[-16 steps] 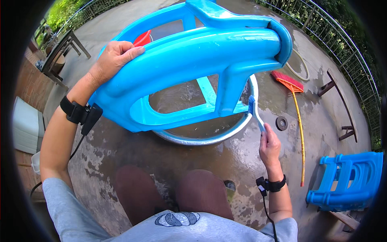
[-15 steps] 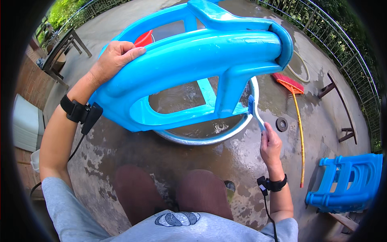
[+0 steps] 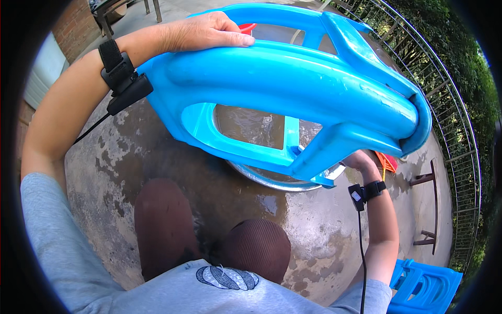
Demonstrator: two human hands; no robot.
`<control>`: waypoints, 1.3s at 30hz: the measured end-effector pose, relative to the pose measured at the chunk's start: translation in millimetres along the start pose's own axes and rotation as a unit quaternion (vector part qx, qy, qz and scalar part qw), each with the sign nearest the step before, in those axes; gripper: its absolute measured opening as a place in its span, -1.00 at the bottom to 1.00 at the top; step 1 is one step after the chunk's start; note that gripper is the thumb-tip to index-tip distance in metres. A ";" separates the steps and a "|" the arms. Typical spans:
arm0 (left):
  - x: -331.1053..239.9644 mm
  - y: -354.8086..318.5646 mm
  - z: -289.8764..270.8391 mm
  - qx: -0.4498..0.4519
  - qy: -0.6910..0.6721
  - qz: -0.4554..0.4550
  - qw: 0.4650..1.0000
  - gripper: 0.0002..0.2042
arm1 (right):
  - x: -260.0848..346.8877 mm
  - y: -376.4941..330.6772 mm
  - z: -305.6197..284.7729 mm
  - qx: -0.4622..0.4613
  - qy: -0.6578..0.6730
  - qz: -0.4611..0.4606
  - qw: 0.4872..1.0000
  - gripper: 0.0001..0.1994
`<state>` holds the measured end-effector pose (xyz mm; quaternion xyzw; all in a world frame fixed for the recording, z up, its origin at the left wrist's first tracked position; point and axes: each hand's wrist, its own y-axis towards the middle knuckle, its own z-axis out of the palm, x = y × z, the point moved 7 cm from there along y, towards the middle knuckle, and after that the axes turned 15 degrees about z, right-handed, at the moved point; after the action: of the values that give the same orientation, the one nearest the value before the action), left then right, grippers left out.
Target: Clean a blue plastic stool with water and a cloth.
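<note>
A large blue plastic chair (image 3: 293, 89) is held tilted on its side over a round metal basin (image 3: 272, 183) of murky water. My left hand (image 3: 204, 31) lies on the chair's upper edge and grips it. My right hand (image 3: 361, 159) is under the chair's lower right end, its fingers mostly hidden behind a blue leg. It keeps hold of a thin brush whose pale handle (image 3: 334, 171) shows just beside the basin rim. Both wrists wear black straps with a cable.
My knees (image 3: 162, 220) are close to the basin on wet concrete. A second blue plastic chair (image 3: 423, 288) stands at the lower right. An orange tool (image 3: 386, 162) lies past the basin. A wooden bench (image 3: 431, 204) and a metal railing (image 3: 460, 131) are on the right.
The chair has swung closer and lower, covering more of the basin. My right hand with the brush has gone up under the chair's lower end and is now mostly hidden.
</note>
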<state>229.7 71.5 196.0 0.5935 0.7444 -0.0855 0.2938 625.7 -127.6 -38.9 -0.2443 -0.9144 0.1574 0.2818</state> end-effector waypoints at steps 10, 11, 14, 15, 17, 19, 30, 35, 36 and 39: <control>28.9 -27.0 -8.0 0.080 -0.028 -0.110 0.990 -0.63 | 17.8 51.6 14.2 -0.104 -0.088 -0.076 0.988 -0.69; 23.3 -43.7 -21.0 0.093 -0.010 -0.128 0.987 -0.56 | 36.0 64.1 32.4 -0.098 -0.081 -0.101 0.987 -0.69; 15.7 -50.8 -33.6 0.139 -0.005 -0.106 0.985 -0.29 | 34.4 66.7 37.6 -0.105 -0.098 -0.100 0.985 -0.68; 9.4 -49.6 -39.6 0.150 0.002 -0.096 0.984 -0.29 | 35.2 66.3 35.7 -0.111 -0.101 -0.101 0.984 -0.68; 4.8 -51.6 -43.1 0.152 0.005 -0.091 0.984 -0.29 | 37.5 65.7 34.6 -0.119 -0.103 -0.106 0.982 -0.68; 2.2 -50.7 -43.8 0.153 0.006 -0.084 0.985 -0.28 | 39.5 65.2 36.4 -0.125 -0.104 -0.115 0.980 -0.68; -0.5 -48.6 -42.9 0.147 0.011 -0.065 0.987 -0.27 | 29.4 52.1 31.4 -0.140 -0.100 -0.130 0.976 -0.68; -2.0 -49.8 -42.8 0.146 0.013 -0.066 0.987 -0.27 | 29.1 54.1 35.2 -0.146 -0.099 -0.132 0.975 -0.68; -1.5 -51.8 -41.6 0.145 0.016 -0.065 0.987 -0.27 | 30.2 55.9 38.0 -0.146 -0.100 -0.134 0.975 -0.67; -1.6 -46.4 -39.7 0.145 0.014 -0.057 0.988 -0.27 | 28.9 54.6 34.5 -0.150 -0.103 -0.137 0.974 -0.67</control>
<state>173.3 75.9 218.8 0.5872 0.7612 -0.2005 0.1887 604.0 -71.9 -76.7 -0.1382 -0.9766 0.0030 0.1648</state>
